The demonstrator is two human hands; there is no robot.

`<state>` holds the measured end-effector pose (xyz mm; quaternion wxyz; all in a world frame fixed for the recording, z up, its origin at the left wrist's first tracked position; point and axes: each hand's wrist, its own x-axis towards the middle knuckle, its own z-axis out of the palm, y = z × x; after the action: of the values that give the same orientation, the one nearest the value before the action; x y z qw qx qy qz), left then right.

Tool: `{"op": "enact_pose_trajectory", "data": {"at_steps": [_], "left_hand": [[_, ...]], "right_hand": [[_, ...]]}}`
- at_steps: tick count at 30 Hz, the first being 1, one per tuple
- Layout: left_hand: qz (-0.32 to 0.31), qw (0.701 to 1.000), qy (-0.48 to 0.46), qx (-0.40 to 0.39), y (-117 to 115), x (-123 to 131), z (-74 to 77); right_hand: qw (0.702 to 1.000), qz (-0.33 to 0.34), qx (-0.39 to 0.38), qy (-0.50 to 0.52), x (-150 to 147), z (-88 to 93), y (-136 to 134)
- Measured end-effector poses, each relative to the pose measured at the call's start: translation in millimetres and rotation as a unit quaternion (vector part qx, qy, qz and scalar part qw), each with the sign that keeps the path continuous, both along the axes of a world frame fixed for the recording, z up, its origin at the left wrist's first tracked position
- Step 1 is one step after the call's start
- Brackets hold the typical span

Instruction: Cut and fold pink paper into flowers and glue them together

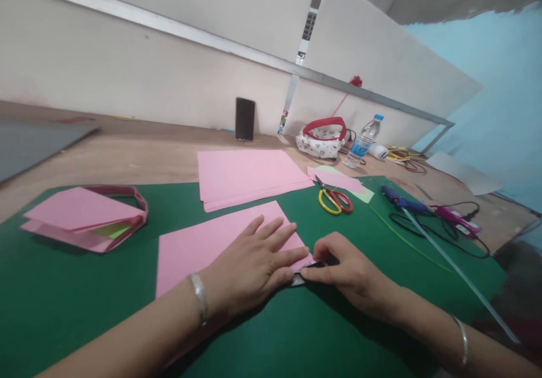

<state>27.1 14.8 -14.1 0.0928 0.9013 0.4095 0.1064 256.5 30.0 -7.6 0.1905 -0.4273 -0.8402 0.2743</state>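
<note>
My left hand point(258, 262) lies flat with fingers spread on a pink paper sheet point(195, 245) that rests on the green mat point(63, 304). My right hand point(349, 268) is closed in a pinch on a small dark tool point(302, 275), possibly a cutter, at the sheet's right edge, just below my left fingertips. Both wrists wear a silver bangle.
A stack of pink sheets point(248, 176) lies behind. Folded pink paper with a pink band point(87, 217) sits at left. Scissors point(334, 200), a blue glue gun point(400, 200) with cables, a long ruler point(459, 273), a water bottle point(363, 141), a pouch point(322, 138) and a dark phone point(245, 118) are farther back.
</note>
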Motion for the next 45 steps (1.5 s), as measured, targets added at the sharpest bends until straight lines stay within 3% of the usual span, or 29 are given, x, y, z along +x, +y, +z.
{"op": "enact_pose_trajectory", "data": {"at_steps": [5,10,17,23,28,33,45], "left_hand": [[0.008,0.999,-0.022,0.046,-1,11,8.7],[0.002,1.000,0.020,-0.004,-19,-20,17.7],[0.010,1.000,0.025,-0.006,-28,-30,1.9],[0.014,1.000,0.023,0.005,-28,-26,2.2],[0.022,0.999,0.020,0.009,-28,-27,-1.3],[0.025,0.999,0.012,0.017,-29,-27,-2.9],[0.028,0.999,0.016,-0.013,-30,-28,1.6]], "right_hand": [[0.993,0.073,0.089,-0.030,9,-3.8,13],[0.974,0.162,0.157,-0.027,12,-3.1,15],[0.977,0.151,0.151,0.029,11,-6.0,10],[0.977,0.165,0.138,0.002,10,-2.4,10],[0.954,0.239,0.177,0.020,10,1.4,16],[0.946,0.271,0.178,0.027,13,2.0,18],[0.950,0.274,0.151,0.021,17,1.8,16]]}}
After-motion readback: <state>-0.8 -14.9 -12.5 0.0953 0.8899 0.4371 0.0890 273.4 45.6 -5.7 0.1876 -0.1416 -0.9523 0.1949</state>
